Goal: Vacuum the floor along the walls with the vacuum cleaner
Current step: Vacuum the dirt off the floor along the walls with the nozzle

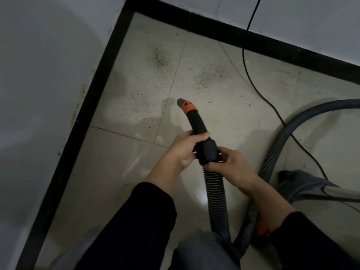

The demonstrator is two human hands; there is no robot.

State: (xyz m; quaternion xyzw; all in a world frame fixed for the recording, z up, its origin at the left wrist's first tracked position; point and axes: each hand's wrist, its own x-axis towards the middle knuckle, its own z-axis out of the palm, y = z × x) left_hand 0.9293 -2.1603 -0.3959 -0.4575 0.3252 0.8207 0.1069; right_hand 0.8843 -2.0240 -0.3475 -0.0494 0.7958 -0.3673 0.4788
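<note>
Black vacuum hose handle [197, 129] sits centre of view and points toward the room corner. Its grey nozzle [182, 103], behind an orange collar, aims at the tiled floor [126, 84]. The nozzle appears to hang just off the tiles, though the dim light makes contact hard to judge.

Left hand [183, 151] is wrapped round the handle tube, thumb over the top. Right hand [233, 166] is curled round the cuff where the ribbed hose [216, 193] joins. The hose runs down between the forearms, then loops away to the right.

Two patches of fine crumbs [159, 59] [210, 76] lie ahead of the nozzle, with scattered specks around them. Both are near the black skirting [97, 90] that meets in the corner under the pale walls [39, 75]. A thin black power cord [251, 75] hangs down the far wall and trails across the floor to the right of the crumbs.

Step in hand: positioning the nozzle; debris is not yet picked up.

Next move calls for lowering the nozzle to the tiles and sweeping through the nearer specks to the patches. It then follows the skirting, keeping clear of the cord.
</note>
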